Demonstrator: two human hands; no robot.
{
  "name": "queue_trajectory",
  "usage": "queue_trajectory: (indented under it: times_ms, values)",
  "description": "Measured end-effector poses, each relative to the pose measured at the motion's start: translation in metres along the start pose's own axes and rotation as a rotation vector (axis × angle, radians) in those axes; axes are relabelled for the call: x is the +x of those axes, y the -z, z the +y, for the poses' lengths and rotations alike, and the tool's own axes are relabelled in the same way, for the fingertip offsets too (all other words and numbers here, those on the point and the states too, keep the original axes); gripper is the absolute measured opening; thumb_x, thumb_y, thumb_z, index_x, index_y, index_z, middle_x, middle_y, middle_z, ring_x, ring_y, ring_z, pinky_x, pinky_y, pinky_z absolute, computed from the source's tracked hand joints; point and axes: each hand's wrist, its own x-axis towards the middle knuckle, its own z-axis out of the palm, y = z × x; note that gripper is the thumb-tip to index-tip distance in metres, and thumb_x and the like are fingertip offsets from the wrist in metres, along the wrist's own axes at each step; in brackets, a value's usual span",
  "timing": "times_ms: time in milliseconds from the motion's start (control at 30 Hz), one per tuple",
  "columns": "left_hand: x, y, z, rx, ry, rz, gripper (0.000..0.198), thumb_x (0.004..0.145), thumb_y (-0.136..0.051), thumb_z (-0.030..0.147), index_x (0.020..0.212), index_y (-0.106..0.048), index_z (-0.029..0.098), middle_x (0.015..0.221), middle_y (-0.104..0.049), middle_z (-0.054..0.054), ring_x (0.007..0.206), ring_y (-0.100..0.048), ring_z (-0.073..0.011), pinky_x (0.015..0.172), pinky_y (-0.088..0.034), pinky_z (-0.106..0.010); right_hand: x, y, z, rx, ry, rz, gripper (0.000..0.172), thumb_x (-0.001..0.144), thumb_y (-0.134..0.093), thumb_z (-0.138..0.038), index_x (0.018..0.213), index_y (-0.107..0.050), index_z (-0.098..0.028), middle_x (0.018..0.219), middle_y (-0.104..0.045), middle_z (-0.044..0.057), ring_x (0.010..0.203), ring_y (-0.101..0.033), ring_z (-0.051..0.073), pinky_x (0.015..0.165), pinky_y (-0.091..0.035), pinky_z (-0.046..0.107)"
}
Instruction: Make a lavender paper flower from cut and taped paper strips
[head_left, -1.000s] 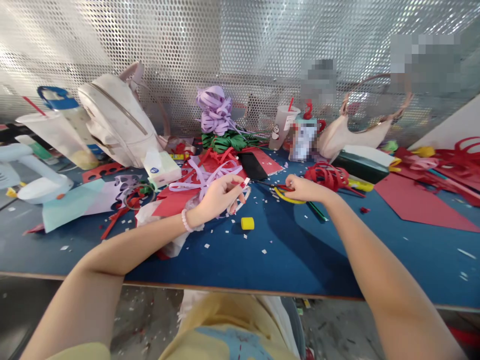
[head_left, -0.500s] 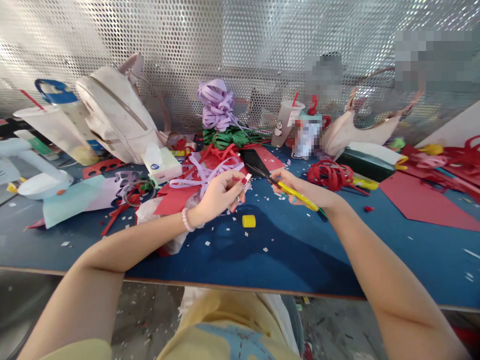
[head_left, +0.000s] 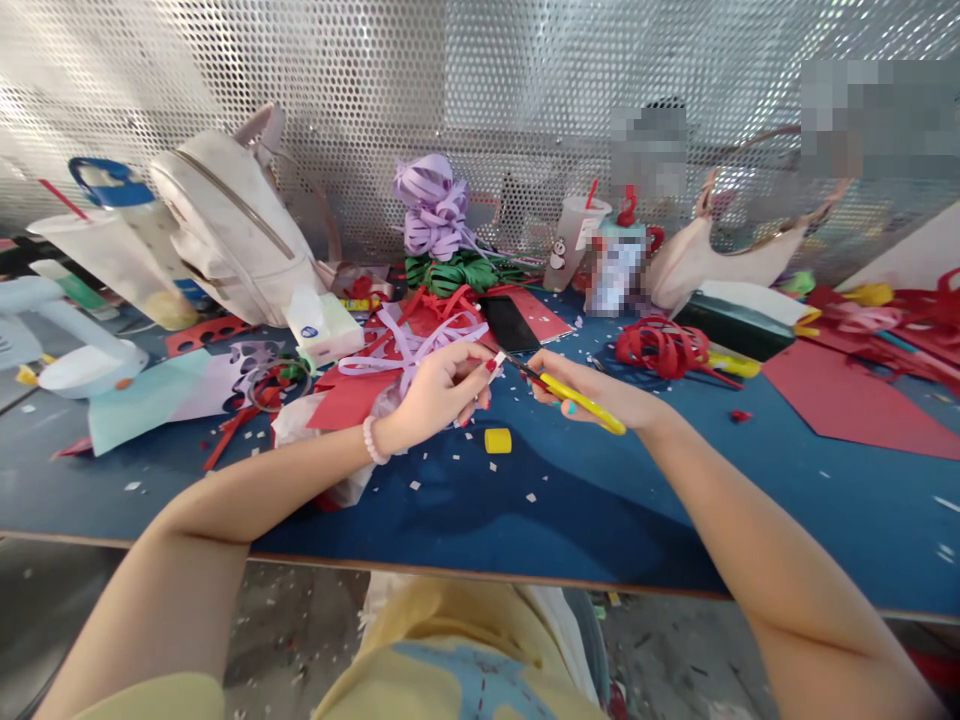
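Between the thumb and fingers of my left hand [head_left: 450,385] is pinched a small white piece of paper [head_left: 498,360]. My right hand [head_left: 574,385] grips a pair of scissors [head_left: 581,402] with a yellow handle and dark blades. The blades point left and reach the white paper's edge; whether they touch it I cannot tell. Below the hands a short yellow cylinder [head_left: 497,441] lies on the blue table [head_left: 480,530]. Lilac paper strips [head_left: 409,345] and red paper [head_left: 352,397] lie beside my left hand, and a black phone [head_left: 510,322] lies just beyond the scissors.
Lilac curled-paper flowers [head_left: 435,210] stand at the back by the perforated metal wall. A tissue pack [head_left: 326,328], a backpack [head_left: 232,230] and a white lamp [head_left: 90,365] are on the left. A red strip bundle [head_left: 661,347] and a cup [head_left: 574,245] are right. White scraps litter the table.
My right hand has brought the scissors left and slightly down, so the blades are now at the white paper. My left hand has hardly moved.
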Motion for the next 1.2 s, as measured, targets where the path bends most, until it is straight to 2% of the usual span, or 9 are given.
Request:
queue_trajectory:
  times_ms: [433,533,700,867,933,1000,1100,1133,1200]
  values:
    - [0.000,-0.002,0.007,0.023,0.070,0.029,0.011,0.085,-0.055,0.022,0.078,-0.049,0.016,0.049,-0.054,0.007,0.028,-0.038,-0.0004,0.028,-0.027,-0.010,0.002,-0.004,0.001,-0.043,0.016,0.004,0.049,0.080,-0.046,-0.067,0.098,-0.034,-0.023,0.075,-0.036,-0.004,0.064,-0.032,0.011,0.061,-0.031,0.026]
    - [0.000,-0.002,0.007,0.026,0.070,0.033,0.010,0.084,-0.055,0.021,0.078,-0.050,0.016,0.049,-0.054,0.007,0.028,-0.037,-0.0004,0.028,-0.027,-0.011,0.003,-0.006,0.003,-0.028,0.000,0.028,0.043,0.082,-0.047,-0.062,0.096,-0.035,-0.023,0.073,-0.037,-0.005,0.063,-0.032,0.011,0.060,-0.031,0.025]
    - [-0.001,-0.003,0.010,0.046,0.074,0.033,0.007,0.084,-0.054,0.021,0.081,-0.050,0.016,0.050,-0.054,0.006,0.027,-0.037,-0.0012,0.028,-0.027,-0.011,0.007,-0.010,0.006,-0.068,-0.103,0.134,0.032,0.080,-0.053,-0.049,0.089,-0.037,-0.022,0.068,-0.042,-0.006,0.060,-0.036,0.010,0.058,-0.031,0.024]
    - [-0.001,-0.003,0.009,0.114,0.036,0.042,0.005,0.086,-0.048,0.018,0.088,-0.052,0.015,0.053,-0.055,0.006,0.029,-0.037,-0.0009,0.031,-0.029,-0.011,0.009,-0.010,0.007,-0.179,-0.114,0.314,0.030,0.076,-0.055,-0.047,0.082,-0.038,-0.023,0.058,-0.040,-0.008,0.054,-0.035,0.010,0.054,-0.028,0.023]
    - [-0.002,-0.003,0.007,0.192,0.007,0.033,0.011,0.088,-0.046,0.018,0.092,-0.055,0.013,0.054,-0.056,0.005,0.031,-0.038,-0.0012,0.033,-0.030,-0.012,0.008,-0.007,0.007,-0.189,-0.114,0.384,0.032,0.076,-0.055,-0.050,0.081,-0.038,-0.023,0.057,-0.039,-0.008,0.053,-0.035,0.010,0.053,-0.027,0.023]
    - [-0.005,-0.003,0.005,0.316,-0.018,-0.029,0.023,0.088,-0.044,0.018,0.107,-0.056,0.013,0.056,-0.058,0.004,0.032,-0.040,-0.0025,0.035,-0.033,-0.013,0.006,-0.004,0.007,-0.213,-0.113,0.463,0.035,0.075,-0.054,-0.053,0.082,-0.037,-0.024,0.058,-0.039,-0.007,0.052,-0.036,0.010,0.052,-0.027,0.023]
    - [-0.009,-0.002,-0.001,0.619,-0.115,-0.178,0.050,0.089,-0.045,0.018,0.138,-0.035,0.013,0.062,-0.064,0.002,0.040,-0.051,-0.0071,0.043,-0.041,-0.015,0.004,0.000,0.005,-0.382,-0.135,0.607,0.035,0.073,-0.056,-0.052,0.081,-0.038,-0.024,0.057,-0.042,-0.006,0.052,-0.037,0.011,0.052,-0.027,0.024]
    - [-0.010,-0.001,-0.004,0.743,-0.174,-0.206,0.053,0.090,-0.046,0.020,0.140,-0.031,0.012,0.065,-0.066,0.001,0.045,-0.056,-0.0095,0.047,-0.044,-0.017,0.004,0.000,0.005,-0.461,-0.154,0.660,0.033,0.073,-0.056,-0.051,0.081,-0.038,-0.023,0.057,-0.044,-0.005,0.051,-0.038,0.011,0.052,-0.027,0.024]
    - [-0.009,0.000,-0.011,0.965,-0.316,-0.220,0.044,0.093,-0.044,0.026,0.134,-0.040,0.011,0.070,-0.068,-0.004,0.059,-0.064,-0.0150,0.056,-0.048,-0.023,0.006,-0.001,0.006,-0.612,-0.202,0.756,0.030,0.073,-0.055,-0.047,0.083,-0.041,-0.023,0.056,-0.048,-0.004,0.049,-0.042,0.013,0.051,-0.027,0.025]
